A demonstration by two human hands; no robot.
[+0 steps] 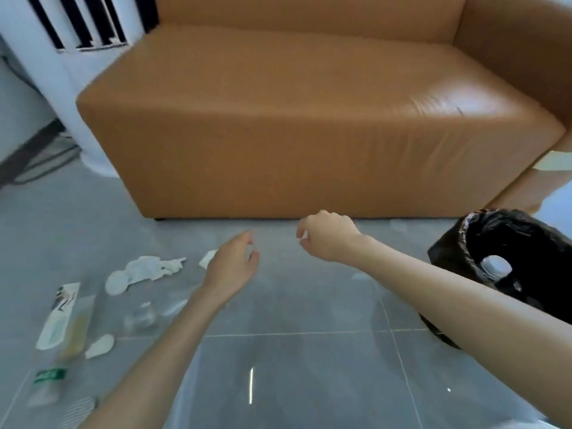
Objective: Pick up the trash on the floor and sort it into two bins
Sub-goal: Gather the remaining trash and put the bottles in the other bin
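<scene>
Trash lies on the grey floor at the left: crumpled white tissues (145, 269), a white and green wrapper (58, 317), a small clear plastic cup (140, 317), a white scrap (99, 346) and a clear bottle with a green label (46, 385). My left hand (230, 267) hovers open just right of the tissues, holding nothing. My right hand (325, 236) hangs in the air before the sofa, fingers loosely curled, with nothing seen in it. A bin lined with a black bag (507, 261) stands at the right, with a pale object inside it.
A tan leather sofa (294, 119) fills the back of the view. A white unit with dark slats (77, 26) stands at the back left. The grey tiled floor (294, 366) stretches between my arms. Only one bin shows.
</scene>
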